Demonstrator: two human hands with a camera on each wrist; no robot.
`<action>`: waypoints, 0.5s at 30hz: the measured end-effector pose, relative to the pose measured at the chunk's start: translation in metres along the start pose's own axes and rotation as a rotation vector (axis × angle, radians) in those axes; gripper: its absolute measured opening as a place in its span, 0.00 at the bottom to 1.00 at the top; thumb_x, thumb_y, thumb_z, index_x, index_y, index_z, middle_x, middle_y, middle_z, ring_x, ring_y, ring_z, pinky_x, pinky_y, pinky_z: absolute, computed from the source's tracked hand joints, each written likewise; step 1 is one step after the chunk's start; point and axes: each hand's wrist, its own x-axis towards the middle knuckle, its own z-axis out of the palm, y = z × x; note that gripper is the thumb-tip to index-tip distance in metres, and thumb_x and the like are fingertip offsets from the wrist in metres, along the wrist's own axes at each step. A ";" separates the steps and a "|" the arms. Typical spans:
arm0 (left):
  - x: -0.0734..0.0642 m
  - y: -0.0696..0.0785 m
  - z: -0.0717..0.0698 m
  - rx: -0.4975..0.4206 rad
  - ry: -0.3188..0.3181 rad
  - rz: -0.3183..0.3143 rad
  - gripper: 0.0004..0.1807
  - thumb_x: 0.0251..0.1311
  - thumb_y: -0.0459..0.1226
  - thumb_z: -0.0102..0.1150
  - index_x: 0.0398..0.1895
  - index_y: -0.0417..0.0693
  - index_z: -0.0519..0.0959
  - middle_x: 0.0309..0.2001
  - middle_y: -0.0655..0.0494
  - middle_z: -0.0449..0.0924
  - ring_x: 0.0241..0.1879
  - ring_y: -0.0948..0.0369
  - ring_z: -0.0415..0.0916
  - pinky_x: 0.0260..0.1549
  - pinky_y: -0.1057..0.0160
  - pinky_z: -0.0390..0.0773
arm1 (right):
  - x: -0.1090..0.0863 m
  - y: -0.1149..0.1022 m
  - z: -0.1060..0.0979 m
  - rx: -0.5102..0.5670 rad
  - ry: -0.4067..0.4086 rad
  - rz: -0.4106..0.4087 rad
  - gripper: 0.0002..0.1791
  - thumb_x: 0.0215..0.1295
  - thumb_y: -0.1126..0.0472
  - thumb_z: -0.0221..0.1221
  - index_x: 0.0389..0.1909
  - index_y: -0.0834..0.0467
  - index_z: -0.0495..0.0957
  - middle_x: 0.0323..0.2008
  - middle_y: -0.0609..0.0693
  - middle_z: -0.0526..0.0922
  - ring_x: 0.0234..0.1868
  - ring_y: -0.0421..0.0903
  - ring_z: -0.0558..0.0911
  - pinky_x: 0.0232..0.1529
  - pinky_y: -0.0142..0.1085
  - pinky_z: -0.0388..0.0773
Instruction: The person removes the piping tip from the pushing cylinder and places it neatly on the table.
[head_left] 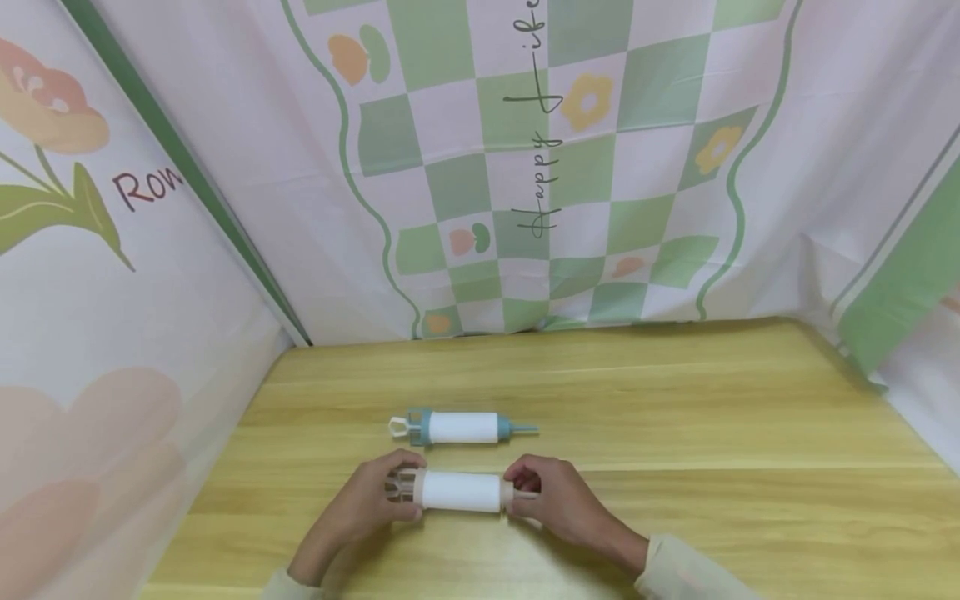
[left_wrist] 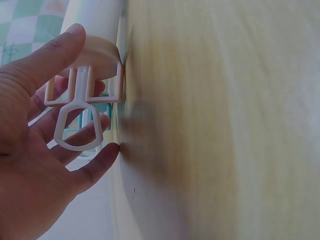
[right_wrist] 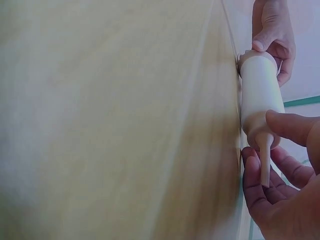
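Observation:
A large syringe with a white barrel and beige ends (head_left: 461,492) lies crosswise near the table's front. My left hand (head_left: 372,492) holds its handle end, thumb on the beige collar. In the left wrist view, the looped plunger handle (left_wrist: 78,127) and the angular finger grips (left_wrist: 112,97) show below that collar. On the other end my right hand (head_left: 562,500) pinches the beige cap, thumb on top and fingers below. The thin nozzle (right_wrist: 265,162) points into the right palm in the right wrist view.
A second syringe with a white barrel and blue-green ends (head_left: 463,427) lies parallel just behind the first, nozzle to the right. The wooden table (head_left: 712,433) is bounded by a checked curtain (head_left: 525,192) at the back and printed cloth at both sides.

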 end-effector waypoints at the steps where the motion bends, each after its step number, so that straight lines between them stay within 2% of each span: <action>1: 0.000 0.000 0.000 0.000 0.000 -0.001 0.30 0.46 0.37 0.78 0.55 0.50 0.78 0.49 0.55 0.81 0.47 0.55 0.78 0.47 0.51 0.81 | 0.000 0.000 0.000 0.005 0.001 -0.001 0.14 0.52 0.69 0.71 0.40 0.63 0.81 0.32 0.47 0.84 0.34 0.46 0.81 0.36 0.32 0.80; 15: -0.002 0.005 0.001 -0.038 0.018 -0.019 0.30 0.47 0.36 0.78 0.56 0.47 0.78 0.48 0.53 0.82 0.45 0.55 0.78 0.46 0.51 0.82 | 0.000 0.003 -0.003 0.057 -0.017 0.006 0.15 0.53 0.68 0.71 0.42 0.65 0.81 0.34 0.50 0.84 0.35 0.48 0.81 0.35 0.32 0.80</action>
